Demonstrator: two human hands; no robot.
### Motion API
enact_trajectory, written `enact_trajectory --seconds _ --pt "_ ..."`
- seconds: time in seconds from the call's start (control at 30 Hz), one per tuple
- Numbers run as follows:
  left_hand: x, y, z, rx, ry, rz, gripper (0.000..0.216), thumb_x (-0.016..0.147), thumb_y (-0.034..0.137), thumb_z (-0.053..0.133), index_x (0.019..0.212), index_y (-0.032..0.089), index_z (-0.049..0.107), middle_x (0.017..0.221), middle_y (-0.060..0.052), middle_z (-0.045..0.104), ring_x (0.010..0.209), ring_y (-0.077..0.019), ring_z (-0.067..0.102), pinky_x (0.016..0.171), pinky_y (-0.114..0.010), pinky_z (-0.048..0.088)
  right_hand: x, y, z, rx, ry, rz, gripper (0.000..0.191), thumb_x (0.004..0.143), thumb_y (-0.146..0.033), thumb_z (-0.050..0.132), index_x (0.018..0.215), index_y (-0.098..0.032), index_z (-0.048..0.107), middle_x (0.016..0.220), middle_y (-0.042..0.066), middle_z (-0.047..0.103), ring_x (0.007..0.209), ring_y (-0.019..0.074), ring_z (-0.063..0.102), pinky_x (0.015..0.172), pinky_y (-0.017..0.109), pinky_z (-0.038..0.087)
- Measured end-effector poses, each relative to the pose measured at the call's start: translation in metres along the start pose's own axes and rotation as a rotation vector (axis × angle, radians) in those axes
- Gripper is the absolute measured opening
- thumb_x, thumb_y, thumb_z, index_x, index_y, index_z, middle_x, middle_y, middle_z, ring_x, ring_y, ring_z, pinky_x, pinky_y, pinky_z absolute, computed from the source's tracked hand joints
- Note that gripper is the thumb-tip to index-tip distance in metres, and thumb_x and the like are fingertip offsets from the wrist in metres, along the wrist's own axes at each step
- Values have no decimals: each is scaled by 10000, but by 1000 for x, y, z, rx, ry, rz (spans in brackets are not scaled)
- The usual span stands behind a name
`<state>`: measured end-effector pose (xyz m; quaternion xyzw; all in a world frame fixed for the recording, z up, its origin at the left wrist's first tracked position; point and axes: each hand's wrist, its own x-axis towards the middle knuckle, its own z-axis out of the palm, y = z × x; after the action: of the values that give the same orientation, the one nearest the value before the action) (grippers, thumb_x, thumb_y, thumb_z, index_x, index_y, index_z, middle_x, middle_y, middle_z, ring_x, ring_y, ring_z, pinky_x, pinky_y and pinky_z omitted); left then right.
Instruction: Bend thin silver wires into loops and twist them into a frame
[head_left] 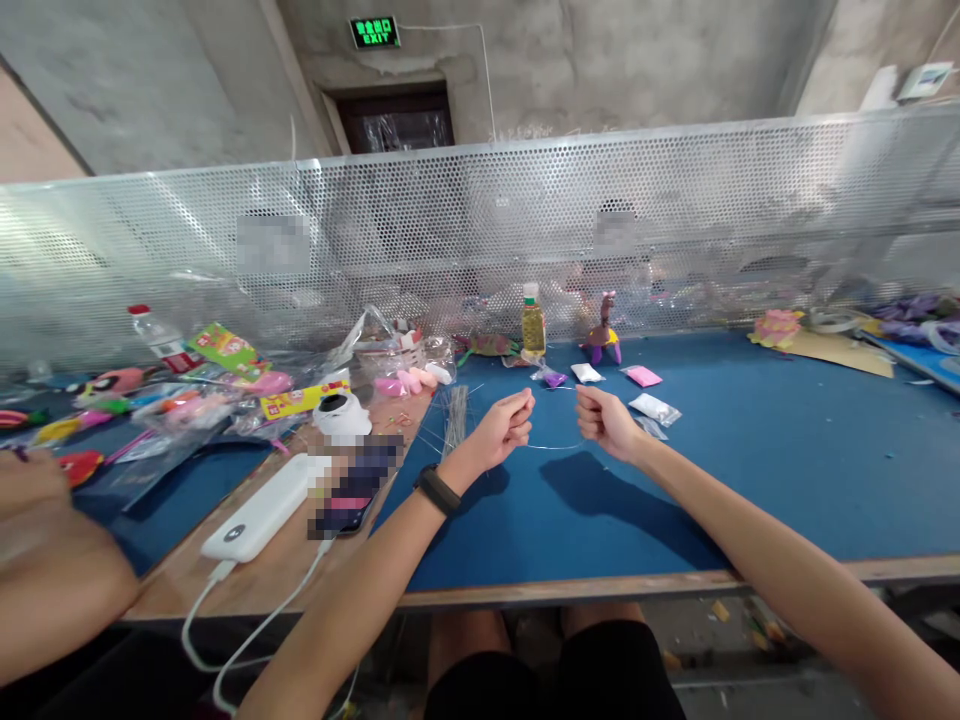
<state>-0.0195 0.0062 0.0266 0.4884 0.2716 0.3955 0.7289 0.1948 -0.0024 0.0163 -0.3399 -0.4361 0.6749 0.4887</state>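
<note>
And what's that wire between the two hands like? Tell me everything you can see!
The wire is very thin and silvery, and looks like metal. The left hand and the right hand both pinch it, over the blue tabletop. An upper stretch looks nearly straight; a lower one sags in a shallow curve. Its ends are too fine or hidden to make out.

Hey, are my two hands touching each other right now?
No, the blue tabletop shows between the left hand and the right hand, with thin wire in the gap.
</note>
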Motion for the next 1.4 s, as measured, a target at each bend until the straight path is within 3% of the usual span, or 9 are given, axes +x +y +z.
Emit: enact_trajectory --seconds 0.13,0.23,0.3,0.4,0.53,0.7,0.9,1.17,1.4 --pt "-3 0 0 129 16 38 427 892 552 690 782 184 504 561 112 232 398 -39 189 375 -157 166 -3 0 -2 -93 -51 20 473 887 -440 630 626 -235 294 543 -77 243 463 88 186 415 229 265" --pt "-5 -3 -1 247 -17 -3 419 884 559 693 797 171 563 557 106 253 389 -36 197 366 -164 104 -8 1 0 -196 -157 38 382 855 -417 671 642 -213 427 595 -40 389 535 107 367 596 274 489" --pt "-5 -5 0 260 -53 -43 410 888 552 689 796 165 587 545 101 269 385 -40 220 360 -165 133 -11 4 4 -208 -237 71 336 871 -434 673 700 -206 496 597 -57 362 538 107 354 656 297 522" --pt "-3 -6 0 122 -80 -71 408 909 558 653 807 167 598 544 80 339 413 -67 333 392 -176 323 -12 7 10 -117 -258 48 311 898 -477 682 815 -217 533 618 -92 268 507 93 238 579 262 484" --pt "-1 -2 -6 -118 -46 -20 374 940 491 614 750 176 548 536 69 347 456 -93 406 538 -251 516 -9 5 14 98 -144 -93 292 888 -408 718 808 -220 510 657 -75 284 552 99 305 646 241 478" --pt "-3 -1 -10 -82 -52 44 428 941 427 645 670 180 424 545 92 223 422 -53 228 421 -164 305 -12 -4 9 159 -140 23 250 862 -291 657 723 -210 466 630 -51 313 558 113 323 610 246 454" --pt "-3 -4 -5 130 -76 43 505 909 559 668 701 188 394 588 101 206 428 -35 187 418 -173 163 -11 -4 5 -29 -119 66 415 883 -412 642 657 -223 350 580 -95 145 482 86 83 415 230 105" --pt "-1 -1 -6 199 -47 47 507 917 545 657 702 198 356 582 104 199 421 -30 187 428 -178 162 -5 -1 5 -118 17 -61 488 843 -465 707 646 -231 327 561 -105 184 451 65 124 421 239 105" --pt "-5 -3 -4 216 -121 73 446 922 572 635 780 189 456 601 96 243 433 -41 229 406 -163 186 -8 5 8 -254 -132 14 558 877 -629 643 648 -231 325 561 -108 214 447 63 208 443 220 282"
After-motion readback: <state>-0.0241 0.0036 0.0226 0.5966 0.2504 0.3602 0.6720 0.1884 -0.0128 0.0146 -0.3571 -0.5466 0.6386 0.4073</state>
